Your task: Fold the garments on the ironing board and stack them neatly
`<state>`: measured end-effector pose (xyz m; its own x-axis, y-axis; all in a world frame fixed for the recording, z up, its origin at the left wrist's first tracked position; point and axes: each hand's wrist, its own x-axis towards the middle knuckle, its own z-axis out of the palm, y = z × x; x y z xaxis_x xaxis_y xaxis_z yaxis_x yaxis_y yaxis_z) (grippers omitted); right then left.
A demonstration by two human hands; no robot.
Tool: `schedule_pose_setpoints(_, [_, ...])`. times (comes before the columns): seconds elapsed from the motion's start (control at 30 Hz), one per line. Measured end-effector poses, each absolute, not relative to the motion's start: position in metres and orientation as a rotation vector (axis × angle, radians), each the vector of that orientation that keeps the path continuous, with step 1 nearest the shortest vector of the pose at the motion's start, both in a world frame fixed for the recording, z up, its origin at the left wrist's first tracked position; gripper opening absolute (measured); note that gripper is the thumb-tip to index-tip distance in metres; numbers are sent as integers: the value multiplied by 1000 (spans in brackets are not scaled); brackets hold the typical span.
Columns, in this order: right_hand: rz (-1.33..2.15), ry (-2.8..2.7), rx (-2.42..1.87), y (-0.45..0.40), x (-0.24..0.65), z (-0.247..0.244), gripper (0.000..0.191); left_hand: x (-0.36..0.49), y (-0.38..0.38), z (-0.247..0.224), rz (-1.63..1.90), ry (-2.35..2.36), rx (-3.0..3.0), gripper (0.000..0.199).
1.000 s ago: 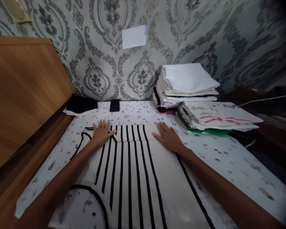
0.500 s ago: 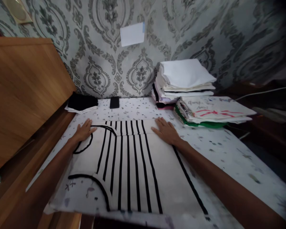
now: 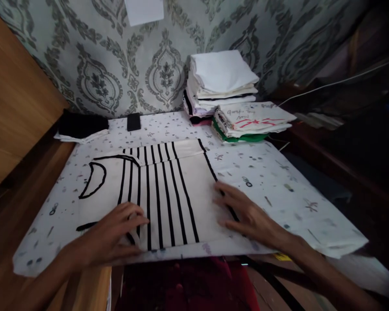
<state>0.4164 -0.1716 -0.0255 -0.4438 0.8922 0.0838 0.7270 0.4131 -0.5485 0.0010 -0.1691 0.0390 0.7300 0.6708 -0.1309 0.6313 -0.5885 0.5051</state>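
A white sleeveless top with black stripes and black edging [image 3: 194, 190] lies flat on the patterned white cloth, its far side folded over in a strip. My left hand [image 3: 116, 231] is over its near armhole edge, fingers apart and slightly bent. Toward the black-edged hem on the right is my right hand [image 3: 243, 211], fingers spread and blurred by motion. Neither hand has fabric visibly gripped; whether the fingertips touch the top I cannot tell.
At the back right stand a tall stack of folded clothes [image 3: 222, 71] and a lower stack [image 3: 256, 117]. A black folded garment [image 3: 81, 124] and a dark phone-like object [image 3: 134, 122] lie at the back left. A wooden cabinet [image 3: 16, 103] borders the left.
Both hands have left the top's far edge and come back to its near part. The view has shifted to the right and down, showing more of the near table edge.
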Motion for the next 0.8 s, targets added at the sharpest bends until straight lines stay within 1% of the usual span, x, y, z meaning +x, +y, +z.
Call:
schedule_pose_setpoints(0.13, [538,-2323,-1305,-224,424,-24,37,15,-197,28,48,984,2516,34])
schedule_pose_setpoints(0.27, [481,-2286,-1332,-230,423,-22,32,16,-201,10,45,1056,2596,34])
schedule_pose_setpoints(0.33, [488,-2277,-1327,-228,422,-21,30,15,-200,9,98,1086,2574,31])
schedule_pose_setpoints(0.43, [555,-2211,-1329,-220,421,-16,26,13,-189,22,245,1099,2373,24])
schedule_pose_setpoints(0.53, [770,-2005,-1369,-196,420,-6,23,12,-158,44,362,1142,2018,20])
schedule_pose_setpoints(0.6, [923,-1784,-1383,-167,416,2,26,13,-127,51,476,1231,1767,22])
schedule_pose_setpoints(0.7, [1058,-1385,-1392,-116,405,2,38,16,-82,43,656,1442,1487,38])
schedule_pose_setpoints(0.8, [1161,-1234,-1509,-83,396,-10,49,17,-57,25,661,1566,1452,49])
